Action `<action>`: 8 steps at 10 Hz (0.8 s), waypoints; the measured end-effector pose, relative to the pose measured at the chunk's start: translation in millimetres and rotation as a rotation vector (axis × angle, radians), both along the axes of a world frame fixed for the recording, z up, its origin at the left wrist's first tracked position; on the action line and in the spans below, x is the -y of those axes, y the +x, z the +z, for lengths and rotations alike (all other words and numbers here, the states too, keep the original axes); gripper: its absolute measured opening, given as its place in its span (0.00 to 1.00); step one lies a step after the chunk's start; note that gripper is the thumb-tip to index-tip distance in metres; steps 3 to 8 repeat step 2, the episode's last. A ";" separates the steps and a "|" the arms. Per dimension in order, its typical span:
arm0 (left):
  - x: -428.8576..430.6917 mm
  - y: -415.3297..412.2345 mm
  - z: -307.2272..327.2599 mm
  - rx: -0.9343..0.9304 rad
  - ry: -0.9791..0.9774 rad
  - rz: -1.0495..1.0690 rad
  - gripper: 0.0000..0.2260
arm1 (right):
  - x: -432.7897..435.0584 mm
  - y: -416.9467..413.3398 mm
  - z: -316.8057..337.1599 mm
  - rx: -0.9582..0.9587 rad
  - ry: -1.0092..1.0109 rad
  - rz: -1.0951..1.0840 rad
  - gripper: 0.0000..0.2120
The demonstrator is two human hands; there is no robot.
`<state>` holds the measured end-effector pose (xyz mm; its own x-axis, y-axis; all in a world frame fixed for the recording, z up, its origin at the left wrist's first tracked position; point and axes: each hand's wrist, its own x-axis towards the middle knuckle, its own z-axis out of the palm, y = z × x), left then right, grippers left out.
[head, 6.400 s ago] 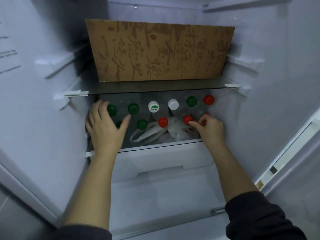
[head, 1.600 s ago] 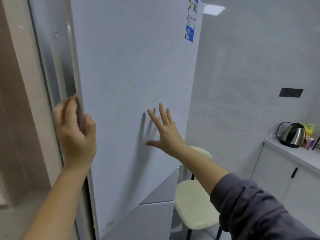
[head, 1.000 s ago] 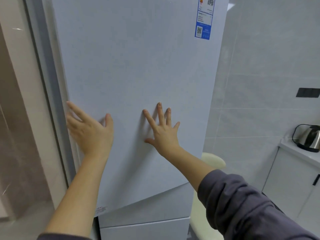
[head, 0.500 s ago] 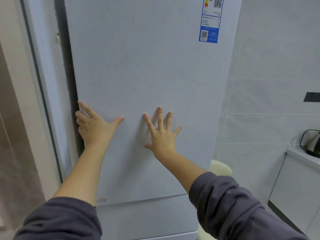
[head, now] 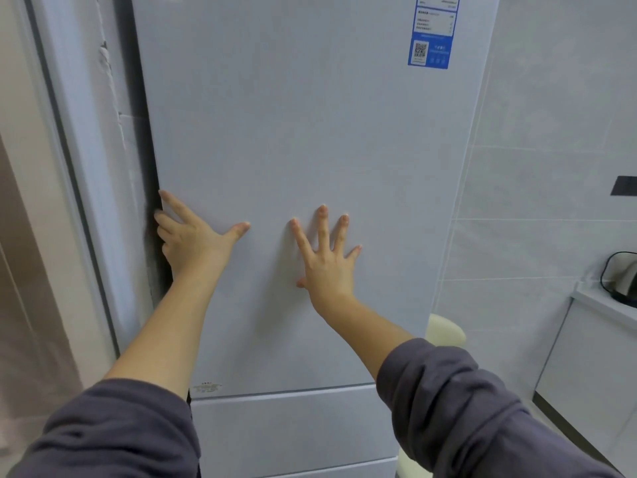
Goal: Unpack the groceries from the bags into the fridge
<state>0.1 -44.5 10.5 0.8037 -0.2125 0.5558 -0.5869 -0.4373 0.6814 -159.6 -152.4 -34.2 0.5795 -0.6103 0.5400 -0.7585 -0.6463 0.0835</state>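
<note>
- Head view, the hands: the left hand (head: 193, 243) lies flat on the fridge door (head: 310, 132) at its left edge, fingers straight, thumb stretched wide, holding nothing; the right hand (head: 327, 267) presses the middle of the same door, fingers fanned apart
- Head view, the fridge: the door sits nearly flush with the lower drawer front (head: 293, 429) beneath it; a dark seam (head: 151, 201) runs down the left edge beside the left fingers (whether the door has sealed fully I cannot tell); a blue label (head: 431, 46) is stuck near the top right
- Head view, the room: a pale stool (head: 444, 334) pokes out past the fridge's right side; a kettle (head: 620, 281) stands on the counter at far right
- Progress, as I judge it: no bags or groceries show anywhere, so any food must be behind the door; this looks like the closing push, with little or nothing left to do
</note>
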 end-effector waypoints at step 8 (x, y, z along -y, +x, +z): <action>5.6 -44.5 0.5 0.444 0.309 -0.081 0.61 | -1.3 -22.9 11.4 0.013 -0.008 -0.007 0.59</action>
